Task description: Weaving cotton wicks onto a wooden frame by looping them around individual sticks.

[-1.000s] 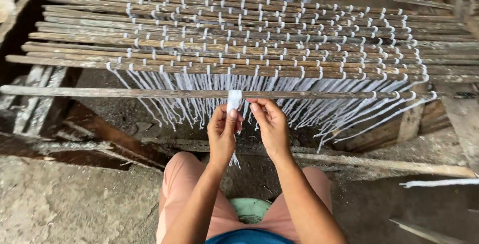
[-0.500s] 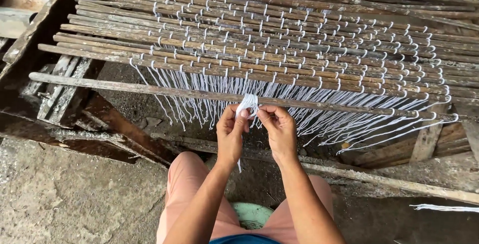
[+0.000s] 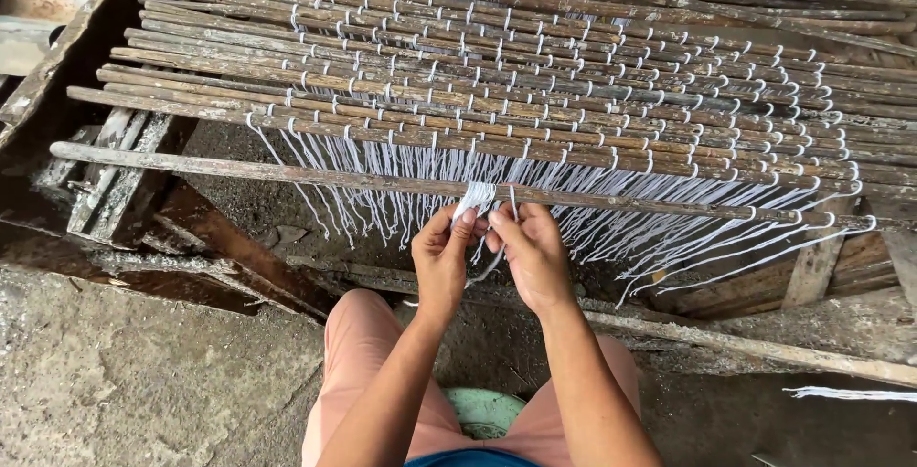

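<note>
A mat of thin wooden slats lies across the frame, bound with rows of white string knots. The nearest loose slat runs left to right in front of me. Both hands meet at its middle. My left hand pinches a small bundle of white string wrapped at the slat. My right hand grips strands of the same string just beside it. Many white string ends hang down from the mat's near edge.
A weathered wooden frame supports the slats at the left. A plank crosses below at the right. My knees in pink shorts sit above a green stool. Concrete floor lies at the lower left.
The view has shifted so the mat sits further right and higher. My hands stay together at the near slat, working the white string bundle.
</note>
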